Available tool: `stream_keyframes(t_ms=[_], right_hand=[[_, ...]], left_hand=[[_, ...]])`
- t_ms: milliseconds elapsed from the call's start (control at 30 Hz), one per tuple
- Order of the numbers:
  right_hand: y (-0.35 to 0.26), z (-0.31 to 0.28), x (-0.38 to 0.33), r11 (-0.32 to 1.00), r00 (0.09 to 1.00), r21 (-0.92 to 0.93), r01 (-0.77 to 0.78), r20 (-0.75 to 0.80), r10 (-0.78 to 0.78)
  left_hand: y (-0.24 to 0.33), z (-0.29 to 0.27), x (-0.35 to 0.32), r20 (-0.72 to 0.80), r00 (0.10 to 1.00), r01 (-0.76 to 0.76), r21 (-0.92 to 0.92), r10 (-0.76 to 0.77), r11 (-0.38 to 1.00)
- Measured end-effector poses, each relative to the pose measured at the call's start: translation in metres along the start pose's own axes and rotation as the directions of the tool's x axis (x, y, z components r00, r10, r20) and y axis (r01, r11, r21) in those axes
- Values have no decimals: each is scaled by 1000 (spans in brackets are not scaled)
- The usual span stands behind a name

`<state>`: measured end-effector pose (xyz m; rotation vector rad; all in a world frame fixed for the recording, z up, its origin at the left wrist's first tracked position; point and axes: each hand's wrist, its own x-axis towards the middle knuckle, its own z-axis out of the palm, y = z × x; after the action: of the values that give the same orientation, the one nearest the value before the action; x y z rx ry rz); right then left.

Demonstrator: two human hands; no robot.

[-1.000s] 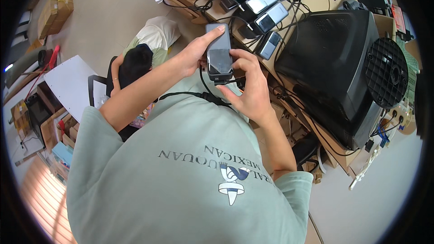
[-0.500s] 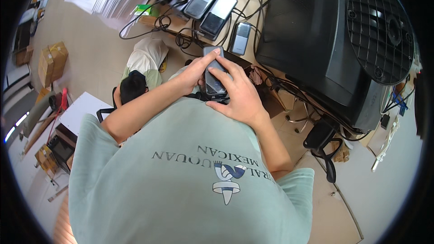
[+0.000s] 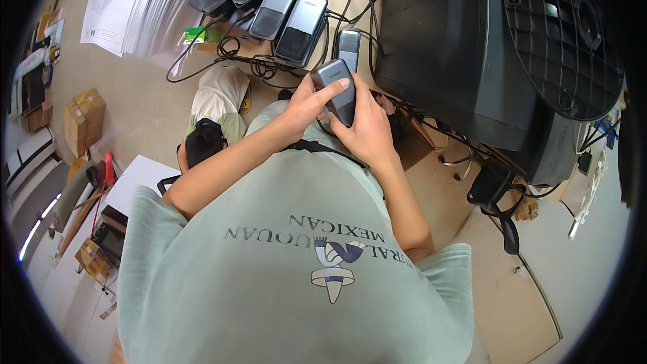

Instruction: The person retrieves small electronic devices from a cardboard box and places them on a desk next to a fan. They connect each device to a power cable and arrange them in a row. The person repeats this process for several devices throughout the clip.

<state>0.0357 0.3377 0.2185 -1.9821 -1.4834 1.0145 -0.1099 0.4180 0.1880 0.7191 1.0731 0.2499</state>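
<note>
- Head view: both hands hold one small grey device (image 3: 337, 94) up in front of the chest, over the near edge of the wooden desk (image 3: 357, 0). The left hand (image 3: 306, 104) curls around its left side, fingers closed, with the thumb laid across the dark face. The right hand (image 3: 367, 131) wraps it from below and the right, fingers closed behind it.
- To handle it well, I judge the right hand should keep carrying the weight while the left thumb works the face, and the device should stay clear of the cables (image 3: 236, 61) trailing along the desk's near edge.
- Farther back on the desk, a row of similar grey devices (image 3: 283, 10) lies side by side, another single one (image 3: 348, 47) just beyond the held one; a stack of white paper (image 3: 135, 7) sits toward the left edge.
- A large black machine (image 3: 499, 54) with a round grille fills the right end.
- Hidden: the device's underside and lower end sit behind the right palm, and whether a cable is plugged into it cannot be told.
- The fisheye rim bends and darkens the floor clutter at the left; the cardboard boxes (image 3: 84, 118) there are small and blurred.
</note>
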Motion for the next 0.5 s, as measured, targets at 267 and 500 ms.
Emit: stream_keyframes(t_ms=[267, 500], right_hand=[[22, -9, -2, 780, 994, 616, -112, 74, 84], [-57, -53, -1, 919, 966, 360, 162, 133, -222]], left_hand=[[-12, -88, -29, 12, 1000, -6, -226, 9, 974], [-7, -95, -59, 202, 941, -268, -40, 270, 963]])
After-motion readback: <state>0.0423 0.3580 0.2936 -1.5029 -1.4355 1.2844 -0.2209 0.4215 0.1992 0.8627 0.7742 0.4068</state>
